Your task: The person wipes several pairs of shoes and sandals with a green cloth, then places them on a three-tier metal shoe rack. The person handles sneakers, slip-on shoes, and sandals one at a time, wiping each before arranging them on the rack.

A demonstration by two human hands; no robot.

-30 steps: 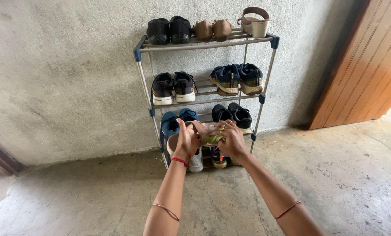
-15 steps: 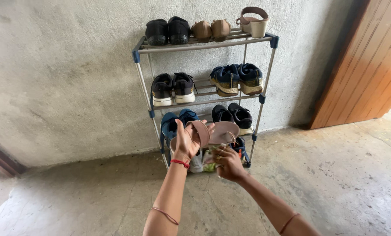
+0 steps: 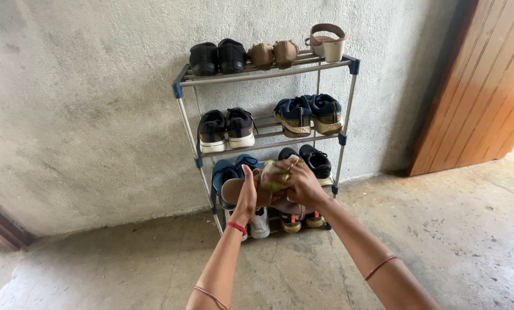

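Note:
My left hand (image 3: 246,198) grips a tan wedge sandal (image 3: 237,189) by its side, held up in front of the shoe rack (image 3: 183,73). My right hand (image 3: 303,182) presses a crumpled green-and-white cloth (image 3: 273,177) against the sandal's upper side. Both hands hover before the rack's third shelf, where blue shoes (image 3: 224,171) and black shoes (image 3: 316,159) stand. The far part of the sandal is hidden behind my right hand.
The metal rack stands against a rough grey wall (image 3: 84,103). Black shoes (image 3: 219,56), brown flats (image 3: 273,53) and one matching wedge sandal (image 3: 326,43) sit on top. Below are black-and-white sneakers (image 3: 227,127) and navy sneakers (image 3: 308,112). A wooden door (image 3: 486,80) is at right.
My right hand dropped low with the cloth half a second ago, then rose back onto the sandal. The left hand kept hold of the sandal. The view tilted slightly up.

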